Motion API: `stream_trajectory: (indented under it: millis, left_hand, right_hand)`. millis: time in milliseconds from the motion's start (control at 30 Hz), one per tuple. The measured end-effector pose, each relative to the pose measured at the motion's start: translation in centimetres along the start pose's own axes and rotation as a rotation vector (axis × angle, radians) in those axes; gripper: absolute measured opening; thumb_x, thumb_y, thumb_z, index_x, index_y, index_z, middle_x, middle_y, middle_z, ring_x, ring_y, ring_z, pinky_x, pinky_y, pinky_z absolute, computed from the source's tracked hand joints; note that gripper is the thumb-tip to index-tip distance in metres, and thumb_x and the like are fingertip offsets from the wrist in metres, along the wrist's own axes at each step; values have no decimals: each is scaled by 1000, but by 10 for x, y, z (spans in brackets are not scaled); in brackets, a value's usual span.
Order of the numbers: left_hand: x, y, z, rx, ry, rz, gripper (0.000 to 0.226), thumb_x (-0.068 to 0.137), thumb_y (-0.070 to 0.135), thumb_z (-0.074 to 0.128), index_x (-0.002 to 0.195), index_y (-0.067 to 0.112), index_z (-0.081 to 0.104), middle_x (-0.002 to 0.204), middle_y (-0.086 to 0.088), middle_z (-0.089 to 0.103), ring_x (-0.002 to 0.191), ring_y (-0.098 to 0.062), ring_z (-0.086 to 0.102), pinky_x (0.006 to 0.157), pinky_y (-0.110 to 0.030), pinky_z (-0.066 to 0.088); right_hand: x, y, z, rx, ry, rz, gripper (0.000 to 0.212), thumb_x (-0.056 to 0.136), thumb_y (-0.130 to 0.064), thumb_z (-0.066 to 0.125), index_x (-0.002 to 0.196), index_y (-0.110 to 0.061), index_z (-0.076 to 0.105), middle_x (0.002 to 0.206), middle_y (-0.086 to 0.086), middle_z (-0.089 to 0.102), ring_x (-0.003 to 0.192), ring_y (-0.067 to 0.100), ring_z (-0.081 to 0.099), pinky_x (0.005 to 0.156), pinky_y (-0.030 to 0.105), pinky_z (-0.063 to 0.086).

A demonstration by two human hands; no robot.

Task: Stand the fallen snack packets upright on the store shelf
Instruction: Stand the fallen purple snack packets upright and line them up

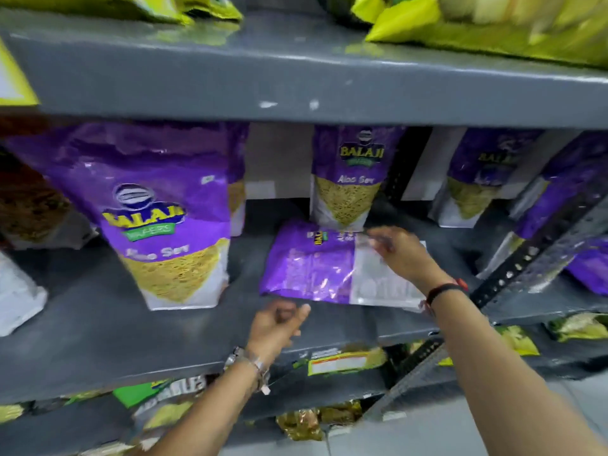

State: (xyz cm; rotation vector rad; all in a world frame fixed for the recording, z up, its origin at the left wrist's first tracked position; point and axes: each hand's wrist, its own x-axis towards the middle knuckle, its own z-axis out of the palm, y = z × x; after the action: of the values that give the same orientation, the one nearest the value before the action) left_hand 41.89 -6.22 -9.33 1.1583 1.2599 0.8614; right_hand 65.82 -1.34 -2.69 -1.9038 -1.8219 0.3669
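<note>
While 1 purple snack packet [316,263] lies flat on its back on the grey middle shelf [98,324], both hands close in on it from the front. The right hand [399,250] rests on the packet's clear far end, fingers curled over the top edge, apparently pinching it so that end can be lifted. The left hand [279,320] sits just below the packet's near purple edge, fingers loosely curled and holding nothing, likely placed to steady or push the base as the packet tips up. Directly behind the fallen packet, 1 matching packet [347,179] stands upright, and a larger upright packet [164,218] stands to its left, showing the pose wanted. More purple packets [477,179] stand further right, blurred. Motion blur softens the right fingertips, so whether they actually grip the film is uncertain. Yellow-green bags [460,24] on the shelf above are cut off by the frame, and goods on the lower shelves are too dim to identify.
</note>
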Motion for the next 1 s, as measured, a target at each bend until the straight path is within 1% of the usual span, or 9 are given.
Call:
stream_trajectory:
  millis: [100, 200, 300, 467, 567, 633, 733, 800, 1000]
  left_hand:
    - [14, 5, 48, -375, -183, -284, 6, 83, 8, 55, 80, 11, 60, 59, 9, 71, 70, -10, 61, 59, -15, 52]
    - [25, 10, 82, -619, -86, -352, 18, 84, -3, 47, 74, 9, 56, 47, 7, 69, 77, -20, 56, 87, -31, 44]
    - [26, 12, 96, -654, 26, -345, 16, 82, -7, 49, 72, 5, 53, 57, -4, 70, 76, -24, 56, 92, -41, 42]
    - [26, 11, 93, -547, 93, -145, 24, 78, -12, 52, 74, 12, 55, 56, 4, 64, 65, -10, 66, 74, -35, 55]
    - [25, 20, 88, -508, 114, 3, 27, 80, -10, 50, 76, 16, 57, 55, 11, 65, 61, -3, 67, 65, -29, 59]
    - [26, 33, 82, -481, 117, 137, 26, 80, -8, 50, 81, 17, 59, 65, 8, 67, 69, -9, 66, 63, -28, 59]
    - [36, 54, 68, -418, 113, 329, 28, 71, 0, 58, 90, 21, 59, 71, 11, 72, 72, -6, 65, 64, -24, 58]
    - [45, 61, 58, -360, 96, 407, 32, 66, 5, 55, 92, 22, 59, 72, 18, 74, 73, 0, 65, 67, -18, 56]
    - [54, 35, 44, -151, -3, 371, 43, 60, 20, 69, 99, 31, 57, 94, 16, 71, 91, -2, 62, 78, -18, 52]
  right_hand:
    - [21, 38, -25, -156, -176, 80, 38, 88, -49, 39, 109, -24, 58, 119, 7, 62, 112, 25, 55, 99, 46, 41]
    - [33, 58, -34, -185, -380, 177, 67, 81, -68, 29, 130, -25, 44, 144, 5, 43, 133, 25, 38, 112, 46, 26]
    - [28, 63, -36, -9, -448, 266, 69, 82, -66, 33, 132, -19, 41, 146, 3, 38, 135, 25, 34, 112, 39, 28]
    - [14, 68, -33, 118, -333, 157, 49, 87, -51, 43, 93, -5, 58, 97, 11, 62, 93, 24, 57, 82, 33, 41]
    - [2, 76, -21, 319, -266, 126, 25, 86, -48, 49, 79, -25, 56, 85, 0, 59, 84, 19, 54, 76, 31, 40]
    - [-6, 77, -13, 518, -260, 110, 10, 87, -40, 52, 91, -31, 54, 89, -7, 60, 87, 15, 56, 75, 27, 45]
    - [-16, 69, -4, 751, -329, 66, 36, 89, -17, 51, 123, -19, 39, 108, -7, 55, 93, -2, 53, 74, 7, 47]
    - [-20, 61, 3, 763, -382, 21, 37, 89, -8, 49, 121, -20, 36, 112, -6, 55, 97, -5, 50, 79, 3, 45]
    - [-14, 66, 37, 704, -311, 51, 41, 67, -49, 61, 102, -51, 41, 136, 9, 46, 124, 19, 47, 108, 49, 37]
